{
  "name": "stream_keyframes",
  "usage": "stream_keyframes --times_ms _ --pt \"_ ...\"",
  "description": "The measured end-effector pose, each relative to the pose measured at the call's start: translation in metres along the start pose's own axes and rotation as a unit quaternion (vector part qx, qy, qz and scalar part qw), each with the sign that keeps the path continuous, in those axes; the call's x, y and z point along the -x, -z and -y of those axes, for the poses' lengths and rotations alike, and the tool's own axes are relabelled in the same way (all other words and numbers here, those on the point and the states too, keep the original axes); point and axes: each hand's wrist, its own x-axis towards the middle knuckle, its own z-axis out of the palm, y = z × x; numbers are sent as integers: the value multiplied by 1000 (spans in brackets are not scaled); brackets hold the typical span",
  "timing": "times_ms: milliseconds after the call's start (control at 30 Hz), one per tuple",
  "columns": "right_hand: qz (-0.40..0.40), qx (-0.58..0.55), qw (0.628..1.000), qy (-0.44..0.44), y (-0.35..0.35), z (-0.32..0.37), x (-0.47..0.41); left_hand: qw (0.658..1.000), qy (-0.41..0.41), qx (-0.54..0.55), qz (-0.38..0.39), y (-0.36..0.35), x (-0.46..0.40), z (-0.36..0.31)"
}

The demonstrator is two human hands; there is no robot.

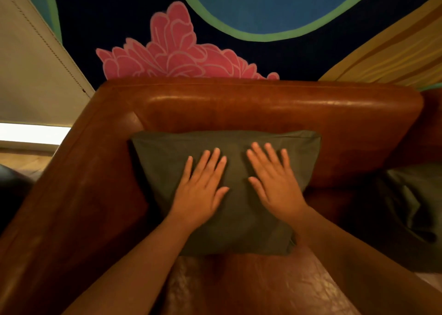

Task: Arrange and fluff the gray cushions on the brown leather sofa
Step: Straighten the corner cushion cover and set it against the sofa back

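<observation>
Behind the sofa hangs a dark painted wall (239,58) bearing a pink flower motif (177,53), a blue disc ringed in green (270,5) and tan bands at the upper right (392,53); a pale stitched panel (31,75) fills the upper left. Brown leather sofa (263,108): its rounded backrest runs across the middle of the view and its armrest (79,195) descends along the left side toward the lower left corner.

Gray cushion (229,221): stands on the seat at the sofa's left end, in the corner where armrest meets backrest. Its upper edge leans against the backrest and its lower edge sits on the seat leather, so the face tilts toward the camera.

Left hand (201,195): laid palm-down on the left half of the cushion face, fingers (215,161) straight and slightly spread, gripping nothing. Right hand (275,187): laid palm-down on the right half, fingers likewise straight and spread, gripping nothing. Thumbs point inward with a strip of cushion fabric between them. Both forearms enter from the bottom edge of the view.

Second gray cushion (413,214): lies rumpled on the seat toward the right edge, apart from the first and largely in shadow.
</observation>
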Motion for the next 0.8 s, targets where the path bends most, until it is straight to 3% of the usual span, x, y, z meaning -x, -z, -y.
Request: stream_keyframes --times_ms 67,233,400,433,500,567,600,667,733,800 --pt "28 24 999 6 -4 5 -6 1000 17 -4 13 -2 -4 -9" --pt "36 64 989 -131 1 -36 -4 992 116 -24 38 -3 -5 19" --pt "-23 80 969 -233 19 -61 14 970 242 -23 18 11 -7 48" --pt "-38 61 975 -212 21 -54 14 977 212 -19 -4 14 -11 42" --pt "-35 15 995 -96 21 -28 13 997 76 -5 -17 15 -15 17" --pt "14 7 1000 27 13 -5 19 998 -60 -6 15 8 -9 -9" --pt "33 19 998 48 7 -3 23 996 -82 -13 30 4 -5 -13" --pt "41 51 998 -11 -3 -16 34 999 -19 -31 31 -5 7 -1" --pt "24 54 981 -186 -5 -39 53 990 140 -31 17 -9 25 17" --pt "-1 0 938 -348 -4 -54 73 952 305 20 -10 -9 45 27"
